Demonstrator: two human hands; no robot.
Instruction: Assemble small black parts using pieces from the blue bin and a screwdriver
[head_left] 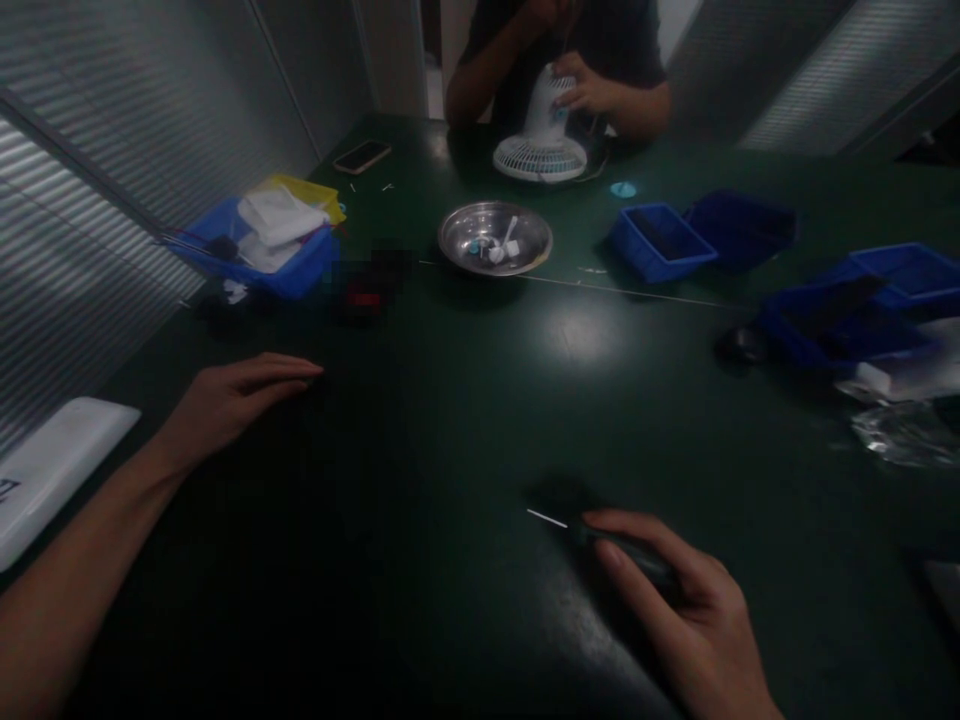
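Observation:
My right hand is wrapped round the dark handle of a screwdriver. Its thin bright shaft points left, just above the dark green table. My left hand is at the left side of the table, fingers stretched out and close together, thumb just below them. Nothing shows in it. Nearest to its fingertips is a dark, blurred-out object with a red patch. A white panel-like piece with dark lettering lies beside my left forearm.
A metal bowl holds small white and blue parts. Blue bins stand at the right; a blue bin with white pieces and a yellow tray stands left. A phone lies far left. Across the table, a person handles a white fan.

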